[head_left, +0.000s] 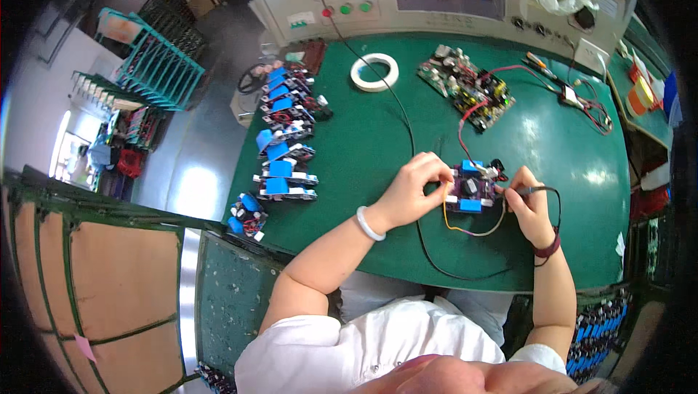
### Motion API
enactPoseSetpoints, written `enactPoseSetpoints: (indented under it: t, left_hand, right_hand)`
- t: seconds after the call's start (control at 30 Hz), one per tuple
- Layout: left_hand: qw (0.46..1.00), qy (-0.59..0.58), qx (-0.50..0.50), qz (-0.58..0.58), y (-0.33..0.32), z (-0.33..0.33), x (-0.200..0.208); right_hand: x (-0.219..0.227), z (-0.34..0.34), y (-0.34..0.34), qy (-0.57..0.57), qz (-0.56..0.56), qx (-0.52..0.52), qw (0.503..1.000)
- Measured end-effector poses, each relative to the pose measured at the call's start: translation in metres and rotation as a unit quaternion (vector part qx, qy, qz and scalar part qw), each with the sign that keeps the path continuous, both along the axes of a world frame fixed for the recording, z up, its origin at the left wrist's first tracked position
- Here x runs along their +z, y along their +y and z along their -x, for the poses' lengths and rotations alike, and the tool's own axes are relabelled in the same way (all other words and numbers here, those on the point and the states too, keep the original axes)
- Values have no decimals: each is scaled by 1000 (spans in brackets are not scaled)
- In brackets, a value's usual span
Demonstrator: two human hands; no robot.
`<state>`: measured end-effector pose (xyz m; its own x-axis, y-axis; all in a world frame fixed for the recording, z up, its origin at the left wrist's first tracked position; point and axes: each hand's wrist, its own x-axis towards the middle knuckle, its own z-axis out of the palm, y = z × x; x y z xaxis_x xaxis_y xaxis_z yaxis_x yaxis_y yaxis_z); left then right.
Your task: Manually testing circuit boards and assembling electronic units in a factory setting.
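Observation:
A small circuit board [470, 186] with blue blocks and a dark round part lies on the green table between my hands. My left hand [416, 189] is closed at its left edge, pinching one end of a thin yellow wire [452, 228]. The wire loops below the board to its right edge, beside the fingertips of my right hand [531, 208]. That hand is closed around the end of a black cable [556, 198], which curves down to my wrist. A red lead [461, 136] reaches the board's top edge. My fingers hide the exact contact points.
Behind the board lies a larger circuit board [469, 89]. A white tape roll [374, 73] and a column of blue-topped boards [280, 169] are to the left. A long black cord [411, 139] crosses the table. At the back stands a control panel [378, 19] with red digits.

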<state>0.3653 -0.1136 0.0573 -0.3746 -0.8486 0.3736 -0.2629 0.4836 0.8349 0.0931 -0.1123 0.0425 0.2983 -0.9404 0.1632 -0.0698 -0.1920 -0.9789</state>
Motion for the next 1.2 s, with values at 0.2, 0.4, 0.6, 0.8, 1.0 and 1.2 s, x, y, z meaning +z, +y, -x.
enactPoseSetpoints:
  t: [0.2, 0.4, 0.6, 0.8, 1.0, 1.2]
  left_hand:
    - [1000, -24, 3, 12, 2, -6, 1]
    - [1000, -19, -4, -1, 1, -7, -2]
    - [965, 93, -38, -241, -2, -17, -1]
    - [958, 101, -48, -263, -4, -18, -7]
    - [954, 131, -38, -269, -1, -13, -7]
    - [946, 142, -25, -291, -2, -13, 1]
  right_hand:
    - [3, -3, -1, -7, -17, 19, 1000]
    - [13, -7, 5, -34, -23, -54, 998]
    - [19, -47, 9, 83, 184, -50, 978]
    - [23, -61, 6, 72, 150, -76, 983]
    - [22, -73, 6, 108, 199, -65, 972]
    - [23, -75, 8, 135, 179, -52, 973]
